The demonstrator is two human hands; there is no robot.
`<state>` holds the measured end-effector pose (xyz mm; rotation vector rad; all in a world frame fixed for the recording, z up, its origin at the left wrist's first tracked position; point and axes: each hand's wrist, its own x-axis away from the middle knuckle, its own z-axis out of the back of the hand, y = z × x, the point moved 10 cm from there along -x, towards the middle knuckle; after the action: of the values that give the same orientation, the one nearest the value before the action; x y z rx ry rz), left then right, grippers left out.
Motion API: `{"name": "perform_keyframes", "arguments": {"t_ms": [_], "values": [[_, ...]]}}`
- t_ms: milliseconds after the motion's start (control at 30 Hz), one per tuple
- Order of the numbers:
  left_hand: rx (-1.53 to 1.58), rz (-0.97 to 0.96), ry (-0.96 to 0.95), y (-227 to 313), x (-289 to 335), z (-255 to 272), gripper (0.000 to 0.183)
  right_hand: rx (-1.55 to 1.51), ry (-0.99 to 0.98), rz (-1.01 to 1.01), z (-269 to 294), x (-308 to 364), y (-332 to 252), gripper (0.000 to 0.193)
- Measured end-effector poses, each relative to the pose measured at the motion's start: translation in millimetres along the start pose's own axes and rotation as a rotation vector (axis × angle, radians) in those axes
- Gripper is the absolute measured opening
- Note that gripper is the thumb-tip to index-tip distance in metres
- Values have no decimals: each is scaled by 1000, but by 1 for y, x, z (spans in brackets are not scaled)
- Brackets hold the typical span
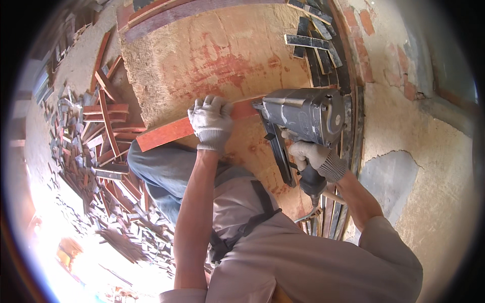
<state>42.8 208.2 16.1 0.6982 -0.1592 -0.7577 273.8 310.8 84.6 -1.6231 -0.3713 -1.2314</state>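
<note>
My left hand (211, 120), in a pale work glove, is closed over a long red wooden board (169, 133), its fingers curled at the board's far edge. The board lies slantwise across the near part of a plywood sheet (202, 55) stained with red. My gloved right hand (316, 157) is wrapped round the handle of a black nail gun (303, 113). The gun's nose is at the right part of the board, and its slim magazine points down toward me. Whether the nose touches the wood I cannot tell. An air hose (305, 217) shows below the handle.
A heap of wood offcuts (106, 136) covers the floor at left. Short dark strips (316, 43) are stacked at the far right corner of the sheet. Long strips (356, 126) run along the worn plaster wall (389, 121). A purple-grey plank (197, 12) lies at the far edge.
</note>
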Motion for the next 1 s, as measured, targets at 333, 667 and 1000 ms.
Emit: {"name": "perform_keyframes", "arguments": {"t_ms": [333,667,1000], "values": [[-723,693,81,-186,53,149,65,126,8,20,1,-8,27,24],[1,727,17,-201,58,118,43,75,-77,71,17,1,74,27],[809,1227,162,-164,91,81,43,15,38,144,11,16,75,23]]}}
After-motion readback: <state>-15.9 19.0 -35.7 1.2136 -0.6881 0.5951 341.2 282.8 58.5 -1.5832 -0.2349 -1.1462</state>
